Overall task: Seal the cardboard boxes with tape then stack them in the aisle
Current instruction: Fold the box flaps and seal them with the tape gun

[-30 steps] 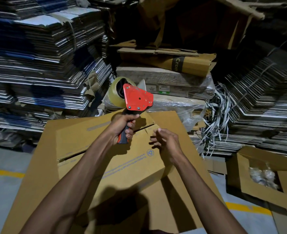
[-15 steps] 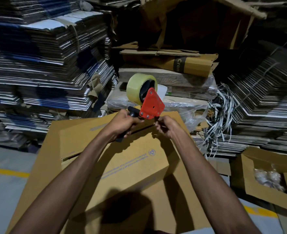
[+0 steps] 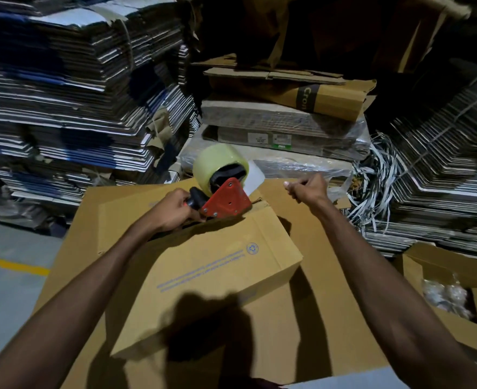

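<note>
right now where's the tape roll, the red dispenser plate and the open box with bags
tape roll [image 3: 217,158], head view, outer curved face
red dispenser plate [image 3: 227,200], head view, flat side
open box [image 3: 439,265], head view, raised flap

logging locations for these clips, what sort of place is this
Most likely a warehouse or packing area: tall stacks of flattened cartons, a painted yellow floor line, and a person's left hand gripping a tape dispenser over a cardboard box.

Dim storeroom. Grey concrete floor [image 3: 4,284] with yellow line [image 3: 13,265]; stacks of flattened cartons [image 3: 71,96] left and right.
</note>
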Tool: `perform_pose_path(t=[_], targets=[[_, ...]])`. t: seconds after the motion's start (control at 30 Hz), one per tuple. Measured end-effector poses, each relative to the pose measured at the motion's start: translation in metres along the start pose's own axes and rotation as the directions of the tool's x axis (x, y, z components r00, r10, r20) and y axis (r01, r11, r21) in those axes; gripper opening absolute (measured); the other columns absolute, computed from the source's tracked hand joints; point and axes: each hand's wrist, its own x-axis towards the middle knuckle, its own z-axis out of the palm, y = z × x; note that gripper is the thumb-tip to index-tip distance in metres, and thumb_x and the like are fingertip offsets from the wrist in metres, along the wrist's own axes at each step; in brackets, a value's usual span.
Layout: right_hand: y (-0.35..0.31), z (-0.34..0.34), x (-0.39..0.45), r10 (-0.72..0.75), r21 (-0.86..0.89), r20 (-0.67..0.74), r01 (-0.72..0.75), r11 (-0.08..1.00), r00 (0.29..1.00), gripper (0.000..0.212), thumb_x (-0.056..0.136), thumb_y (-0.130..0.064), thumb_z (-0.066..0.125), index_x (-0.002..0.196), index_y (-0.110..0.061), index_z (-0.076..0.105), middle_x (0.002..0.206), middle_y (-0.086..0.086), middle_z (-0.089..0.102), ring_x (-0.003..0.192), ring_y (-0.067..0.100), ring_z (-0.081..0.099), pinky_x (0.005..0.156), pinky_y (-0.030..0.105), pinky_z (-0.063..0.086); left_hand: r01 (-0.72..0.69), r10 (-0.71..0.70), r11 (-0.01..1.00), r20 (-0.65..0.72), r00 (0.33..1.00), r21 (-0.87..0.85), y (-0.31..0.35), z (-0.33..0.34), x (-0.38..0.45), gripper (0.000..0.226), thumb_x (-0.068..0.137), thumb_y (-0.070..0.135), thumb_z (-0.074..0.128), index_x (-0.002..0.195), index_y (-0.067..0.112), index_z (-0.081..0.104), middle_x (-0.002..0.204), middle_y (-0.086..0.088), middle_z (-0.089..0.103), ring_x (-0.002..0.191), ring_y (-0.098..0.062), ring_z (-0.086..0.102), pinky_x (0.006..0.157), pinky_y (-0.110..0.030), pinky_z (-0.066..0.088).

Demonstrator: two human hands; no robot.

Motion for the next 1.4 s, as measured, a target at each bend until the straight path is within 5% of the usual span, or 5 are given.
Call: perform_pose_path(t=[0.53,0.73,0.87,1.17,1.4], targets=[[0.042,0.051,0.022,0.013,-0.096,0.015,-0.011,0.995,1.0,0.033,0.08,-0.025,0.09,0.053,-0.013,0.074,0.054,0.001,0.069,0.047,0.015,0.058,0.072,0.044,0.063,0.158,-0.158,0.986,-0.005,0.987,0.057,-0.055,0.03,0.022,0.015,0.076,0.015,0.085,0.074,0.016,0.071,0.058,0.005,0.064,0.047,-0.004,0.052,0.049,-0.024,0.039],[0.044,0.06,0.024,-0.023,-0.085,0.009,0.024,0.996,1.0,0.035,0.082,-0.025,0.089,0.053,-0.016,0.073,0.057,-0.001,0.071,0.065,0.019,0.072,0.087,0.036,0.06,0.159,-0.158,0.986,-0.02,0.987,0.051,-0.063,0.033,0.024,0.018,0.078,0.013,0.085,0.074,0.016,0.068,0.057,0.008,0.06,0.046,-0.005,0.048,0.048,-0.026,0.037],[0.036,0.059,0.022,-0.016,-0.031,0.004,0.016,0.999,1.0,0.027,0.085,-0.023,0.086,0.067,-0.005,0.079,0.068,0.005,0.075,0.072,0.018,0.074,0.078,0.003,0.045,0.154,-0.154,0.988,-0.004,0.988,0.033,-0.067,0.031,0.025,0.016,0.078,0.014,0.084,0.079,0.009,0.069,0.059,0.001,0.062,0.048,-0.01,0.048,0.052,-0.028,0.037],[0.05,0.063,0.021,0.061,-0.053,-0.029,-0.063,0.997,0.998,0.024,0.081,-0.026,0.09,0.063,-0.014,0.079,0.063,-0.001,0.074,0.069,0.021,0.074,0.078,0.044,0.064,0.104,-0.104,0.993,-0.002,0.995,0.048,-0.072,0.032,0.027,0.014,0.078,0.012,0.084,0.076,0.017,0.071,0.065,0.004,0.065,0.057,-0.006,0.055,0.058,-0.028,0.041],[0.065,0.08,0.008,0.333,0.058,-0.002,-0.332,0.941,0.943,0.022,0.079,-0.023,0.088,0.066,-0.009,0.076,0.074,0.007,0.073,0.071,0.024,0.068,0.069,0.034,0.056,0.137,-0.138,0.99,0.015,0.99,0.034,-0.069,0.038,0.03,0.017,0.081,0.008,0.081,0.076,0.014,0.066,0.052,0.012,0.057,0.045,-0.002,0.047,0.048,-0.021,0.037]])
